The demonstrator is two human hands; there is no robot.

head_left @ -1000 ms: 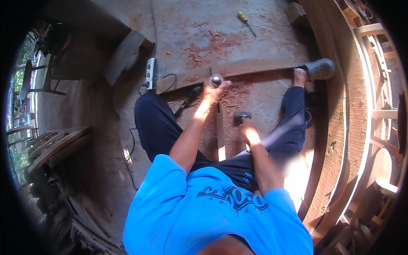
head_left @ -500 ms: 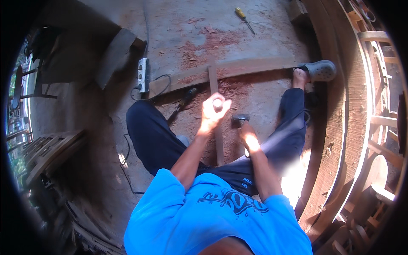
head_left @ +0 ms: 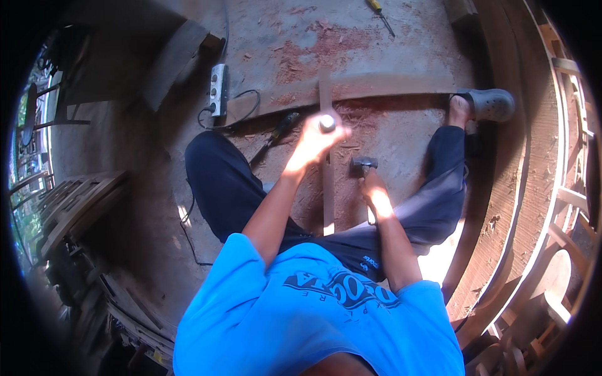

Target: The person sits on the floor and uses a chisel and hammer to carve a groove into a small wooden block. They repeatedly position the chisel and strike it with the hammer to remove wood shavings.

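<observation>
My left hand (head_left: pixel 311 143) is closed around an upright, chisel-like tool (head_left: pixel 327 123), seen end-on with a pale round handle top. Its lower end is hidden by the hand. Under it runs a narrow wooden strip (head_left: pixel 328 194), crossing a low beam (head_left: pixel 401 83) at its far part and reaching back between my legs. To the right, my right hand (head_left: pixel 374 188) grips a hammer (head_left: pixel 364 163) by its handle. The dark hammer head points away from me, beside the strip and apart from the tool.
A white power strip (head_left: pixel 218 91) with a cord lies at left. Next to my left knee is a long black tool (head_left: pixel 276 136). A yellow-handled screwdriver (head_left: pixel 379 15) lies far off among reddish shavings (head_left: pixel 307 53). Thick timber (head_left: pixel 495 232) stands along the right; a grey clog (head_left: pixel 492 105) covers my foot.
The view has shifted, so the floor things sit higher in the picture. My left hand has moved a little farther along the strip with its tool. The hammer stays at the right.
</observation>
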